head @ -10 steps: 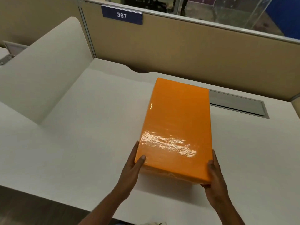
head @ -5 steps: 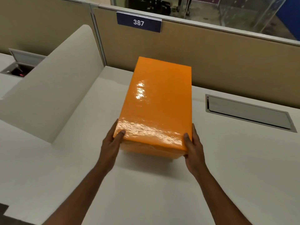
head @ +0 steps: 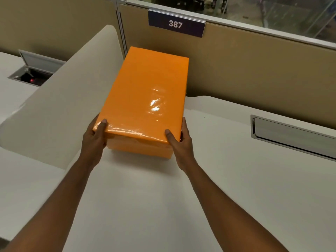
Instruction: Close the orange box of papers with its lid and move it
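Note:
The orange box [head: 145, 95] has its glossy lid on and stands lengthwise on the white desk [head: 227, 179], its far end close to the tan partition. My left hand [head: 94, 139] grips the near left corner, thumb on the lid. At the near right corner my right hand [head: 179, 140] holds the box the same way. The papers inside are hidden by the lid.
A white curved divider [head: 60, 110] rises just left of the box. The tan partition [head: 245, 73] with a "387" sign [head: 176, 24] runs along the back. A metal cable flap [head: 291, 135] is set into the desk at the right; an open one [head: 34, 68] lies beyond the divider.
Both hands have pushed the closed box away from me and leftward across the desk, into the back corner by the divider and partition. My arms are now stretched out.

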